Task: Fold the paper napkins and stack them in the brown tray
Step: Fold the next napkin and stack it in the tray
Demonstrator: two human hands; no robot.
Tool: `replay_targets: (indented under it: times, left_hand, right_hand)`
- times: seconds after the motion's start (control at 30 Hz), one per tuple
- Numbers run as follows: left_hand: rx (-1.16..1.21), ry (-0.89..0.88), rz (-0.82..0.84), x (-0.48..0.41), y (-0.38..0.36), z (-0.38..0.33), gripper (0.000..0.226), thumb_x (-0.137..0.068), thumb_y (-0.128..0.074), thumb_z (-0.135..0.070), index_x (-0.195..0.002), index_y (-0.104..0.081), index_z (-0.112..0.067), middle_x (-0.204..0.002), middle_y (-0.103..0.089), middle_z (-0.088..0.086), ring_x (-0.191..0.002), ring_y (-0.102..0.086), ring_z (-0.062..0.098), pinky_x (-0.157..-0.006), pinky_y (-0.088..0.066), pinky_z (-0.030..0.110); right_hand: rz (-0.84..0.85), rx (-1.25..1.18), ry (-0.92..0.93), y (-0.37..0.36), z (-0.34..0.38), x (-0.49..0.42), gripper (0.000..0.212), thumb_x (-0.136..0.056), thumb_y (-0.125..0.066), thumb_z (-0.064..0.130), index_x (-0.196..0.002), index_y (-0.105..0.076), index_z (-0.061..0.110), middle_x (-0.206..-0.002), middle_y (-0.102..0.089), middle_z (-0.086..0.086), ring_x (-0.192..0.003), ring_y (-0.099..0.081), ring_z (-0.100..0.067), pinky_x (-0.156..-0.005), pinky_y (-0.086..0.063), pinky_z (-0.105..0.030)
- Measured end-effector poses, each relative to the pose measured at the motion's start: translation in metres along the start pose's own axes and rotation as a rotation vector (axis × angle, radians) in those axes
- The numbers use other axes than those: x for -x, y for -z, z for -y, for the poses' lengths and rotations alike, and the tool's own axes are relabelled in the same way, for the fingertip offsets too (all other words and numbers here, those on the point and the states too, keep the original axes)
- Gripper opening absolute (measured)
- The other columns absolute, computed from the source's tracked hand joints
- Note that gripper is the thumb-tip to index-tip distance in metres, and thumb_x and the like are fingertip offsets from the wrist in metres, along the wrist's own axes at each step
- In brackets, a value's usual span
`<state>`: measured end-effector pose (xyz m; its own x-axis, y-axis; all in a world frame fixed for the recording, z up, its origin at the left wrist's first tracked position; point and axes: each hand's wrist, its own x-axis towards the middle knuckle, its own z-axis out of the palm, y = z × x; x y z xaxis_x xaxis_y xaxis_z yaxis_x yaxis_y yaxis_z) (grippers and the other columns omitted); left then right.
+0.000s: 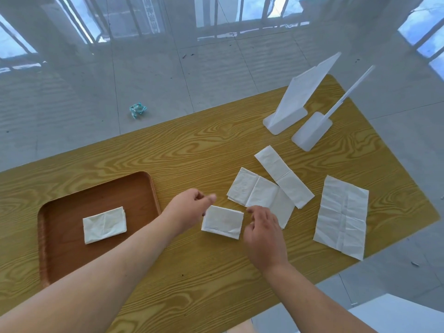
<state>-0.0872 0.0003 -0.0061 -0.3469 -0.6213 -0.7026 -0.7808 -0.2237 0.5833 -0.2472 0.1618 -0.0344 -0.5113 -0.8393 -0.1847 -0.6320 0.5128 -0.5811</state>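
A brown tray [101, 195] lies on the left of the wooden table with one folded napkin [104, 224] in it. A second folded napkin [222, 221] lies flat on the table just right of the tray, between my hands. My left hand [189, 209] hovers over its upper left corner, fingers loosely curled, thumb out and blurred. My right hand [263, 233] is at its right edge with fingers apart. Neither hand visibly grips it. Further right lie a partly folded napkin [254, 191], a long strip napkin [283, 176] and an open napkin [341, 215].
Two white plastic stands [286, 121] [310, 135] rise at the table's far right. The open napkin reaches the table's right edge. A crumpled teal wrapper [137, 109] lies on the tiled floor beyond the table. A white surface [396, 316] shows at the bottom right.
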Motion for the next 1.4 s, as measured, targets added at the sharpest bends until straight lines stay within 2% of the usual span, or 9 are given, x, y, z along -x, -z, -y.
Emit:
replay_targets:
  times: [0.1, 0.27, 0.4, 0.53, 0.67, 0.73, 0.87, 1.07, 1.4]
  left_hand:
    - [-0.467, 0.017, -0.135, 0.000, -0.013, 0.015, 0.048, -0.087, -0.063, -0.072, -0.104, -0.061, -0.026, -0.091, -0.067, -0.011, -0.081, -0.064, 0.009, -0.060, -0.049, 0.031]
    - [-0.506, -0.052, -0.170, -0.004, -0.035, 0.020, 0.027, -0.082, -0.074, -0.044, -0.093, -0.062, -0.022, -0.098, -0.066, -0.002, -0.087, -0.063, 0.021, -0.071, -0.053, 0.036]
    - [-0.107, -0.092, -0.071, -0.004, -0.033, 0.023, 0.016, -0.082, -0.077, -0.018, -0.079, -0.062, -0.023, -0.079, -0.068, -0.007, -0.071, -0.062, 0.015, -0.063, -0.050, 0.032]
    - [0.445, -0.129, 0.074, 0.011, -0.007, 0.024, 0.025, -0.077, -0.081, -0.005, -0.082, -0.060, -0.017, -0.070, -0.063, -0.003, -0.065, -0.056, 0.015, -0.062, -0.050, 0.031]
    - [0.678, -0.116, 0.131, 0.030, 0.034, 0.037, 0.042, -0.073, -0.083, -0.008, -0.110, -0.064, -0.017, -0.085, -0.076, 0.000, -0.077, -0.071, 0.013, -0.069, -0.052, 0.030]
    - [0.726, -0.098, 0.096, 0.040, 0.055, 0.053, 0.046, -0.076, -0.082, -0.005, -0.118, -0.065, -0.016, -0.085, -0.079, -0.001, -0.076, -0.073, 0.012, -0.065, -0.052, 0.028]
    - [0.715, 0.033, -0.140, 0.053, 0.094, 0.106, 0.011, -0.096, -0.073, -0.009, -0.107, -0.075, -0.008, -0.080, -0.081, 0.000, -0.069, -0.072, 0.013, -0.057, -0.056, 0.022]
    - [0.426, 0.183, -0.454, 0.062, 0.136, 0.203, 0.014, -0.095, -0.077, -0.028, -0.089, -0.081, -0.016, -0.088, -0.082, 0.010, -0.072, -0.069, 0.022, -0.082, -0.060, 0.048]
    - [-0.018, 0.229, -0.558, 0.043, 0.153, 0.238, 0.030, -0.090, -0.071, -0.054, -0.076, -0.067, -0.028, -0.077, -0.070, -0.009, -0.072, -0.063, 0.011, -0.055, -0.039, 0.033]
  right_hand:
    - [0.058, 0.041, 0.011, 0.004, -0.004, -0.001, 0.036, -0.092, -0.052, 0.010, -0.127, -0.060, 0.018, -0.111, -0.061, 0.003, -0.103, -0.055, -0.016, -0.090, -0.051, -0.038]
    - [0.275, 0.150, 0.105, -0.005, -0.002, 0.002, 0.035, -0.098, -0.047, 0.026, -0.131, -0.057, 0.024, -0.107, -0.056, 0.006, -0.101, -0.052, -0.014, -0.094, -0.048, -0.033]
    - [0.183, 0.013, -0.006, -0.009, 0.003, -0.002, 0.045, -0.095, -0.059, 0.037, -0.136, -0.051, 0.022, -0.117, -0.056, 0.006, -0.111, -0.053, -0.013, -0.099, -0.050, -0.035]
    - [0.248, -0.454, -0.299, -0.006, 0.019, -0.019, 0.072, -0.086, -0.077, 0.048, -0.144, -0.039, 0.030, -0.120, -0.055, 0.005, -0.102, -0.061, -0.015, -0.084, -0.056, -0.034]
    - [0.585, -1.038, -0.526, -0.016, 0.057, -0.034, 0.048, -0.080, -0.082, 0.034, -0.121, -0.068, 0.010, -0.102, -0.072, -0.008, -0.076, -0.066, -0.019, -0.062, -0.052, -0.030]
    - [0.679, -1.122, -0.543, -0.031, 0.083, -0.037, 0.029, -0.087, -0.078, 0.020, -0.113, -0.075, 0.008, -0.087, -0.072, -0.006, -0.063, -0.060, -0.017, -0.058, -0.046, -0.030]
    - [0.717, -0.848, -0.404, -0.075, 0.142, -0.038, 0.012, -0.095, -0.069, 0.013, -0.104, -0.078, 0.009, -0.078, -0.070, -0.004, -0.055, -0.056, -0.015, -0.052, -0.044, -0.028]
    - [0.720, -0.302, -0.090, -0.139, 0.211, -0.031, 0.014, -0.088, -0.070, 0.023, -0.089, -0.075, 0.010, -0.067, -0.066, -0.001, -0.057, -0.055, -0.017, -0.057, -0.044, -0.031]
    - [0.626, 0.209, 0.156, -0.175, 0.238, -0.036, 0.022, -0.087, -0.058, 0.033, -0.070, -0.059, 0.018, -0.072, -0.067, 0.003, -0.067, -0.064, -0.021, -0.050, -0.043, -0.032]
